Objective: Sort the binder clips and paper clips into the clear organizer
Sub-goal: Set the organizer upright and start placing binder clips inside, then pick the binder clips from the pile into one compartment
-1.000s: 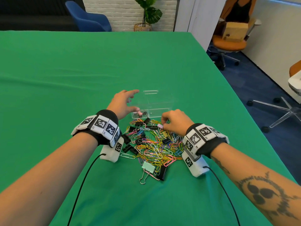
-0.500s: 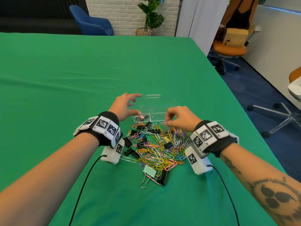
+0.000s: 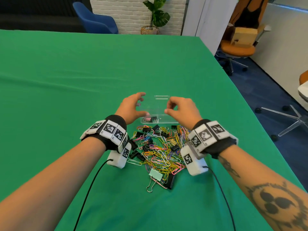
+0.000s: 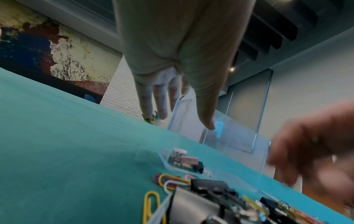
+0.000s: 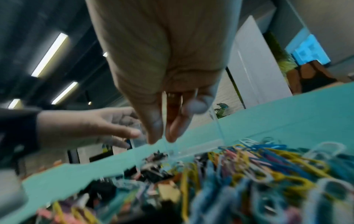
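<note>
A clear organizer (image 3: 162, 97) stands on the green cloth just behind a heap of coloured paper clips and black binder clips (image 3: 161, 152). A pink and a black binder clip (image 3: 149, 119) lie in its near-left compartment, also seen in the left wrist view (image 4: 184, 160). My left hand (image 3: 141, 105) reaches round the organizer's left end with straight fingers, the thumb (image 4: 208, 125) against the near wall (image 4: 239, 141). My right hand (image 3: 167, 107) hovers over the right half, thumb and forefinger slightly apart, with nothing seen between them. A mint binder clip (image 3: 155, 174) lies at the heap's near edge.
The green cloth (image 3: 66, 80) stretches wide to the left and far side. The table's right edge (image 3: 233, 90) drops to a blue floor with office chairs (image 3: 238, 47). Black cables (image 3: 90, 189) trail from both wrist cameras toward me.
My right hand has lifted from the heap, where it pinched a small pale clip, and moved forward over the organizer. The left hand has stayed at the organizer's left end.
</note>
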`<action>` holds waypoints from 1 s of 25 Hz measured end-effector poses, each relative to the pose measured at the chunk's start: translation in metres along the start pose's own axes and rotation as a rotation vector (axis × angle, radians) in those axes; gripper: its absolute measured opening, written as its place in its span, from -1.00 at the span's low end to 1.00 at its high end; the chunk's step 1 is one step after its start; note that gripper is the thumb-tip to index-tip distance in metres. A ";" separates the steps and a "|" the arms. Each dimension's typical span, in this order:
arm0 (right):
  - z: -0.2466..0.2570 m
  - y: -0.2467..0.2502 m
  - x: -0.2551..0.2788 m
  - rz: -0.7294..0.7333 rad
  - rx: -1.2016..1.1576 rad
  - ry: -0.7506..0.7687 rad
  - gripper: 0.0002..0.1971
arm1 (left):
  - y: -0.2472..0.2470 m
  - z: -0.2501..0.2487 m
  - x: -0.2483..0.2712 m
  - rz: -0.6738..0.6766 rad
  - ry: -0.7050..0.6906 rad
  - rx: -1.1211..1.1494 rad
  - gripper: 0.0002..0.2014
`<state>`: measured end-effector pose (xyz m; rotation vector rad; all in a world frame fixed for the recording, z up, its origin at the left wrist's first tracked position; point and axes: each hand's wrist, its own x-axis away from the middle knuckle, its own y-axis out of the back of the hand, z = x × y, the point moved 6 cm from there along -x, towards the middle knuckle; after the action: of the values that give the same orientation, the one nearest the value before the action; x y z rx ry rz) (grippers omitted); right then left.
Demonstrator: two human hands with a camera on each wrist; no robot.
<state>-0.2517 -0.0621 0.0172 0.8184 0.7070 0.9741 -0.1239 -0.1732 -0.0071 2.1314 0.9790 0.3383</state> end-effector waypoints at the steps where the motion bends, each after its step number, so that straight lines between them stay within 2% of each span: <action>1: -0.005 -0.005 0.007 0.097 0.014 0.019 -0.86 | 0.001 0.000 -0.001 -0.010 0.008 -0.011 -0.18; 3: -0.009 -0.026 0.024 0.379 0.151 0.062 -0.70 | 0.001 -0.001 -0.002 0.011 0.027 -0.050 -0.04; 5: -0.010 -0.044 0.033 0.527 0.271 0.111 -0.60 | 0.007 0.003 0.006 0.048 0.064 -0.100 0.10; 8: -0.012 -0.041 0.031 0.491 0.327 0.133 -0.68 | 0.015 0.023 0.033 0.168 0.172 -0.281 0.03; 11: -0.019 -0.027 0.031 0.427 0.318 0.090 -0.76 | 0.004 0.041 0.066 0.444 0.246 -0.468 -0.25; 12: -0.020 -0.026 0.035 0.459 0.321 0.082 -0.78 | 0.001 0.041 0.072 0.473 0.234 -0.506 -0.34; 14: -0.021 -0.031 0.047 0.546 0.337 0.078 -0.74 | -0.004 0.034 0.075 0.447 0.189 -0.547 -0.46; 17: -0.020 -0.034 0.055 0.531 0.359 0.090 -0.69 | -0.020 0.018 0.083 0.402 0.130 -0.626 -0.53; 20: -0.020 -0.035 0.058 0.519 0.392 0.090 -0.76 | -0.033 0.015 0.094 0.399 0.131 -0.673 -0.45; 23: -0.021 -0.037 0.059 0.549 0.334 0.083 -0.92 | -0.033 0.017 0.098 0.407 0.123 -0.615 -0.37; 25: -0.023 -0.032 0.057 0.513 0.191 0.040 -0.78 | -0.029 0.016 0.099 0.412 0.106 -0.576 -0.36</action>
<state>-0.2346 -0.0146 -0.0298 1.1844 0.6427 1.3987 -0.0649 -0.0963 -0.0456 1.7696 0.4102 0.8336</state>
